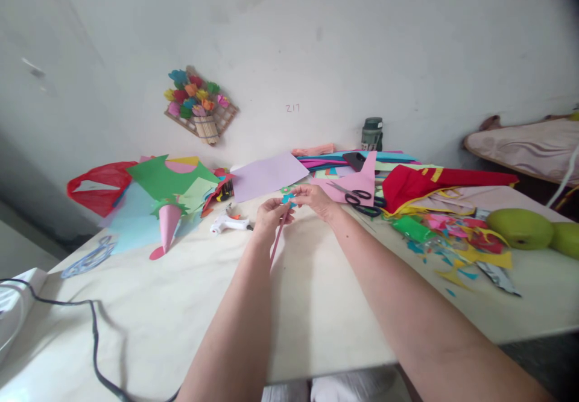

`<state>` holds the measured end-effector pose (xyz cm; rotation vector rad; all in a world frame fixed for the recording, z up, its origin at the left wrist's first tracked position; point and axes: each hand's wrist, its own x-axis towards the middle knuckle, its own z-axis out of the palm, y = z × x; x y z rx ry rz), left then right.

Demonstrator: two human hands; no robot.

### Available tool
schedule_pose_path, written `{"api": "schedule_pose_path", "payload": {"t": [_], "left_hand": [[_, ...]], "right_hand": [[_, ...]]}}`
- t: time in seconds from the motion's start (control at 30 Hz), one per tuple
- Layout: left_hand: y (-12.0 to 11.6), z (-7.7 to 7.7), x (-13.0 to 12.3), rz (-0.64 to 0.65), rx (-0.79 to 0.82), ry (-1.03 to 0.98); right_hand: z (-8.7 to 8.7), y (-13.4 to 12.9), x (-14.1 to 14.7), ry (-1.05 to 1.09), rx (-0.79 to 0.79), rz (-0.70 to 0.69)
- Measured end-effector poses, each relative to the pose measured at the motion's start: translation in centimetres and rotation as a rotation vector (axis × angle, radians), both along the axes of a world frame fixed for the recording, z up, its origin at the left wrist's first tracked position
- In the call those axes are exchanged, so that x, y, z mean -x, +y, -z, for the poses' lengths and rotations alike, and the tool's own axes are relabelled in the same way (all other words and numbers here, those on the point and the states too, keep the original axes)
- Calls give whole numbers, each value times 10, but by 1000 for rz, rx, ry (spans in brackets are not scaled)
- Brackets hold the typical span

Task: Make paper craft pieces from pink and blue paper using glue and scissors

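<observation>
Both hands meet over the middle of the table around a small blue paper piece [288,199]. My left hand [270,211] is closed, pinching the blue piece and a thin pink strip [277,242] that hangs down beside the forearm. My right hand [312,198] pinches the right edge of the same blue piece with its fingertips. A small green round shape with a pink centre [286,190] shows just behind the blue piece; whether it is joined to it I cannot tell.
A white glue gun [228,223] lies left of my hands; scissors [355,195] lie to the right. Further left stands a pink paper cone [169,227]. Paper scraps [470,239] and green fruit [520,228] sit at the right. A black cable [94,329] crosses the left front.
</observation>
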<state>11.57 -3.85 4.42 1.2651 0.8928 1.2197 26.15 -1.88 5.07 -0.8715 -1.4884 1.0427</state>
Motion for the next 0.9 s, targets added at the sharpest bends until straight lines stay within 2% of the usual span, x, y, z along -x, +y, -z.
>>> {"api": "schedule_pose_path", "payload": {"t": [0.33, 0.63, 0.9], "left_hand": [[-4, -5, -1, 55, 45, -26], [-5, -4, 0, 70, -19, -49], [-5, -3, -1, 71, -27, -19]], "right_hand": [[-2, -3, 1, 13, 29, 47], [2, -1, -4, -25, 75, -106], [2, -2, -2, -33, 110, -100]]}}
